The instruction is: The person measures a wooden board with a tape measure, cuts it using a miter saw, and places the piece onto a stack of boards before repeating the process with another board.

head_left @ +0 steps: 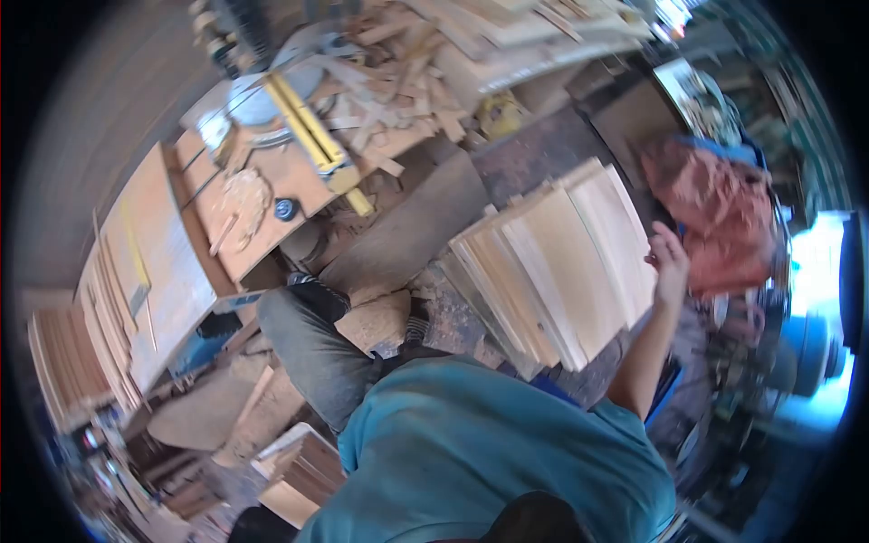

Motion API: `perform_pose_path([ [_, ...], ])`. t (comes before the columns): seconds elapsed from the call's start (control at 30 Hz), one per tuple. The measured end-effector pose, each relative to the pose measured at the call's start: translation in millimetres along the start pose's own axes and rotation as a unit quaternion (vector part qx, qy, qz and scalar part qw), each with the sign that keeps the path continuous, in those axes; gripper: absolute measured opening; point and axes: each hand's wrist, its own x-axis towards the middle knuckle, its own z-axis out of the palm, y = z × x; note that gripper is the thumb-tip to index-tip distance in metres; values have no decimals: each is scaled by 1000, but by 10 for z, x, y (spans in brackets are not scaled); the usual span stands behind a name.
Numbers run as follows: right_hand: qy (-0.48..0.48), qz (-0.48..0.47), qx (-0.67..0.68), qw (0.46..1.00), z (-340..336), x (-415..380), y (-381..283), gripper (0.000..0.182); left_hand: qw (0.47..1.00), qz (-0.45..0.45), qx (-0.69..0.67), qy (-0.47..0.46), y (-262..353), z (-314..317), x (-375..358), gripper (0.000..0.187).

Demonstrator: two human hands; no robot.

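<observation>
My right hand (668, 256) is beside the right edge of a stack of pale wooden boards (552, 262), its fingers loosely bent and apart. Nothing shows between the fingers, and the fingertips are right by the top board (608, 226). The boards lie fanned out in overlapping layers, lower ones showing toward the left. A reddish cloth-like cover (715, 213) lies just beyond the hand. My left hand is out of sight.
A workbench (262, 244) at upper left bears a saw with a yellow rail (303, 122), a tape-like round object (286, 209) and wood offcuts (385, 90). More boards (68, 362) stand at far left. Slats (308, 475) lie at lower left.
</observation>
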Motion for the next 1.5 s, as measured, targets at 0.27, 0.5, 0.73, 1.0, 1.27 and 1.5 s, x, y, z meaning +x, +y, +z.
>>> perform_pose_path([
  [0.27, 200, 174, -412, 872, -610, -1411, 2565, 53, 885, 154, 373, -234, -539, 1368, -784, 56],
  [0.5, 193, 230, -289, 909, -261, -2018, 2826, 56, 596, 518, 305, -532, -243, 3427, -3144, 41],
  [0.73, 271, 297, -242, 883, 99, -1983, 2650, 38, 132, 470, 346, -801, -2171, 4032, -5228, 62],
  [1.0, 271, 340, -5, 901, 207, -2162, 2477, 36, 213, 552, 319, -740, -3049, 4071, -5216, 63],
  [1.27, 215, 342, 152, 902, 925, -2164, 2071, 41, 414, 191, 389, -800, -1512, 4249, -4586, 28],
  [1.5, 4, 186, 137, 973, 2499, -1502, 1216, 52, 633, 229, 235, -701, 53, 4080, -3190, 29],
])
